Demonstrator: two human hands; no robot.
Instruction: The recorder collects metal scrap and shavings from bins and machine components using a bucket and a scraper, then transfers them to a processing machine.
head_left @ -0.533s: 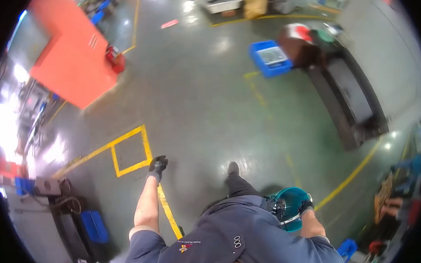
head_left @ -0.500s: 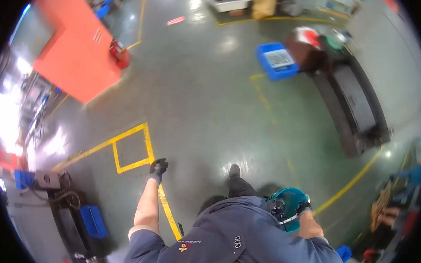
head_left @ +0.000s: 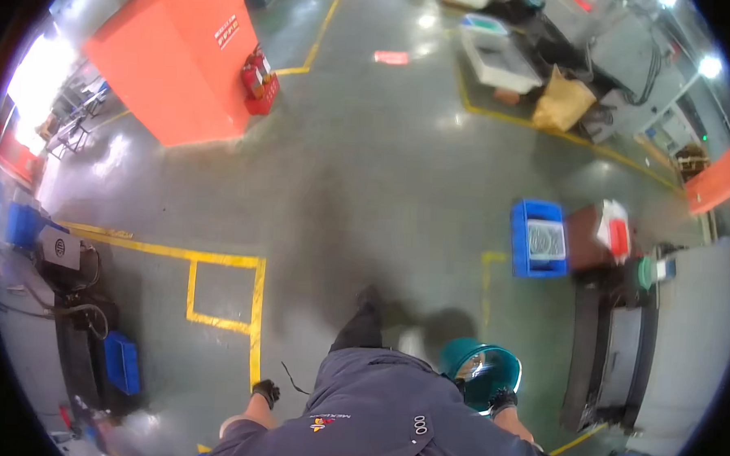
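Observation:
A teal bucket (head_left: 457, 356) hangs at my right side, its open top facing up. My right hand (head_left: 502, 400), in a dark glove, is closed at the bucket's near rim, where the handle is; its fingers are partly hidden. Something pale and shiny shows inside the bucket, too small to name. My left hand (head_left: 267, 392), also dark-gloved, hangs beside my hip with loosely curled fingers and nothing visible in it. A thin dark cord (head_left: 295, 378) shows between that hand and my shirt.
Yellow floor lines (head_left: 257, 321) run ahead on the left. An orange pillar (head_left: 177, 65) has red fire extinguishers (head_left: 259, 81) at its foot. To the right, a blue crate (head_left: 526, 264) stands by a dark machine (head_left: 587, 360). Another blue bin (head_left: 121, 362) is at left.
The view has turned to the right, and the crate and pillar appear nearer. My left arm has swung back toward my hip. The bucket stays in my right hand.

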